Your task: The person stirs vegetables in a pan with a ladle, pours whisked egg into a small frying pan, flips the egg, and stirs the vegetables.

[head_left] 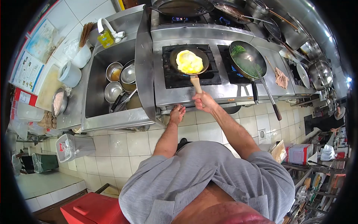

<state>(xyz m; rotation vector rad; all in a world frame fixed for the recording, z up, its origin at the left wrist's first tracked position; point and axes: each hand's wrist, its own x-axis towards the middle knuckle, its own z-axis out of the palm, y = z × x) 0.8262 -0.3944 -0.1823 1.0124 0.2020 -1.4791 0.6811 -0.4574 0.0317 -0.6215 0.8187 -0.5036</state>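
A person in a soft grey cloth shirt [209, 160] stands at a brushed-steel stove [169, 95]. The right hand [203, 101] is wrapped around the smooth, pale wooden handle [196, 84] of a small, round, dark frying pan [204, 58], which sits over a black metal grate [214, 75]. Inside lies a soft yellow egg-like food [189, 62], irregular and lumpy at its rim, paler in the middle. The left hand [177, 113] is loosely open, fingers slightly bent, just beside the stove's front edge.

To the right of the pan, a deeper dark wok [258, 56] carries feathery, leafy greens [249, 68] and a long metal utensil [267, 91] with a dark grip.

Haze blurs part of the greens, and the utensil's working end is hard to make out. The right hand's palm is hidden around the handle; whether the left touches the steel cannot be told. The egg-like food covers much of the pan's floor. Along the top, a large black pan [182, 6] is cut off.
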